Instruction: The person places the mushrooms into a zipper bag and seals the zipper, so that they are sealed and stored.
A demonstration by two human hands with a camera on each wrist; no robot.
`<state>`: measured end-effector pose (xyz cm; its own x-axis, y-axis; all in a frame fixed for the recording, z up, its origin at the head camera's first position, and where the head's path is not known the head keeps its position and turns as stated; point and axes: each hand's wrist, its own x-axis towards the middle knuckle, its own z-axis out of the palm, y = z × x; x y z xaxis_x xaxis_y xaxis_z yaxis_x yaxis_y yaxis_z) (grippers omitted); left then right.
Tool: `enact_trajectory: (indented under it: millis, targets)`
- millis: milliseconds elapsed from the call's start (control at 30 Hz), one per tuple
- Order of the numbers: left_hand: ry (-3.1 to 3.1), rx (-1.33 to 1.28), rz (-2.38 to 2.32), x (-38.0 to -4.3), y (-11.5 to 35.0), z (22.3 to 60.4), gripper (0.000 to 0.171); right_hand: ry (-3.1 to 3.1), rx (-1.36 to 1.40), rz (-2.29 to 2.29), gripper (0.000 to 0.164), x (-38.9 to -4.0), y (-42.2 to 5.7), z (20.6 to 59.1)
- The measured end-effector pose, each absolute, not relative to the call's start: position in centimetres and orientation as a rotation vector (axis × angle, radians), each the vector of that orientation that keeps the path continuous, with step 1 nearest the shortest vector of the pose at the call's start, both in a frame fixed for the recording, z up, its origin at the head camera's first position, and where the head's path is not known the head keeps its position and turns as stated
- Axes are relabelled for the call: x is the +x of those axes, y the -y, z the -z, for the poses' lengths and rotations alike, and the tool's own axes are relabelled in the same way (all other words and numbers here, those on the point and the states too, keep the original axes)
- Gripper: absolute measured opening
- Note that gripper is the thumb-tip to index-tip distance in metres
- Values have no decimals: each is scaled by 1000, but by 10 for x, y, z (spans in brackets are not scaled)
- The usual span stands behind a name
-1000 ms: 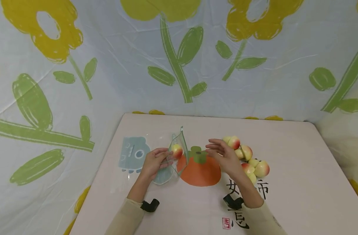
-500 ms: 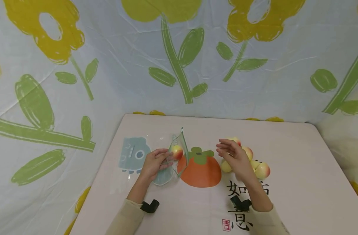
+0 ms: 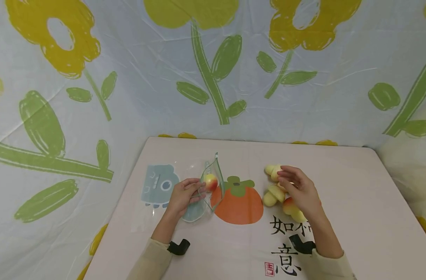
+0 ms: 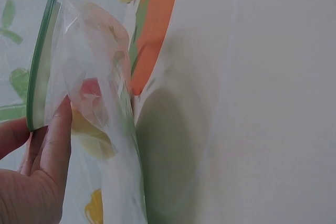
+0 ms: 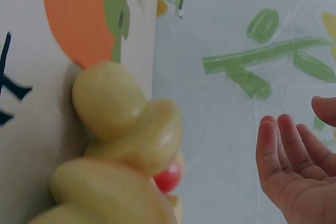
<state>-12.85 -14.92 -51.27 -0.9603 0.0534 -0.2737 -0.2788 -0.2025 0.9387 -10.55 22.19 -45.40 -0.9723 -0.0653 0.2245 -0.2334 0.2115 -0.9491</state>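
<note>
My left hand pinches the rim of a clear zip bag with a green zip strip. Its mouth gapes toward the right in the head view. A yellow piece with a red blush shows at the bag's mouth, seen through the plastic in the left wrist view. Over to the right, my right hand hovers above a group of toy mushrooms, its fingers loosely bent and nothing in them. These are pale yellow, some with red-blushed caps, and the hand hides part of the group.
The pink table mat carries a printed orange persimmon and black characters. A clear bag with a blue cartoon print lies flat at the left. A flower-patterned cloth hangs behind the table.
My right hand has moved right, away from the bag and over the mushrooms, uncovering those on the group's left side. My left hand and the bag have stayed almost still.
</note>
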Motion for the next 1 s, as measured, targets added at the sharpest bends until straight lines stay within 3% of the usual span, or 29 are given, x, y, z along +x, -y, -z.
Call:
enact_trajectory:
  millis: [1000]
  targets:
    - [-1822,-240,-2270,-128,149,515,30,2375,29,-1617,39,-95,-293,482]
